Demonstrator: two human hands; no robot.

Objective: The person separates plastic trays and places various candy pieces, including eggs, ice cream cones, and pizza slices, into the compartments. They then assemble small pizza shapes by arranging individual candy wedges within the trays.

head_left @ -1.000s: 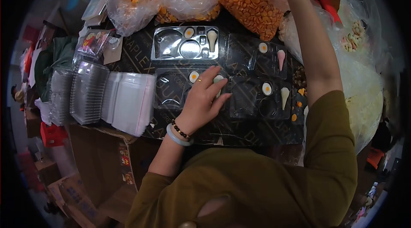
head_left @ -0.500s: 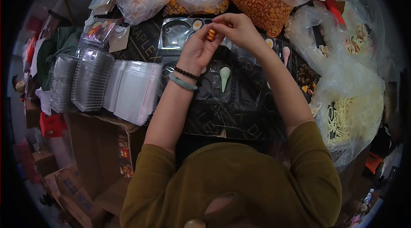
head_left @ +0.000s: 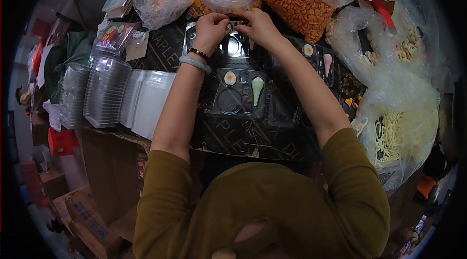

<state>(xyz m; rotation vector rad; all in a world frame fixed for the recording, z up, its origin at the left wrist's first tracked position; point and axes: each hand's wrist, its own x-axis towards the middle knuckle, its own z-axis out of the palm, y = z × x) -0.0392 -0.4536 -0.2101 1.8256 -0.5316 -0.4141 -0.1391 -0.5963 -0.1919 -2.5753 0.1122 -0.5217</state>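
Both of my hands are over the far clear plastic tray (head_left: 234,48) on the dark table. My left hand (head_left: 211,34), with a beaded bracelet and a pale bangle at the wrist, has its fingers curled at the tray's far left part; what they grip is hidden. My right hand (head_left: 261,27) bends its fingers round a small orange piece (head_left: 239,23) at the tray's far side. Closer to me, another clear tray holds a fried-egg piece (head_left: 230,78) and a green cone-shaped piece (head_left: 257,91).
Plastic bags of orange pieces (head_left: 296,10) line the back. To the right are a bag of pale noodle-like strips (head_left: 387,137) and a pink cone-shaped piece (head_left: 327,64). Stacked clear trays (head_left: 104,93) and clear sleeves (head_left: 153,98) lie left, above a cardboard box (head_left: 109,171).
Both hands have moved apart and down to the far tray; earlier they met above it, with small orange pieces in the left hand. The nearer tray's egg piece is now uncovered.
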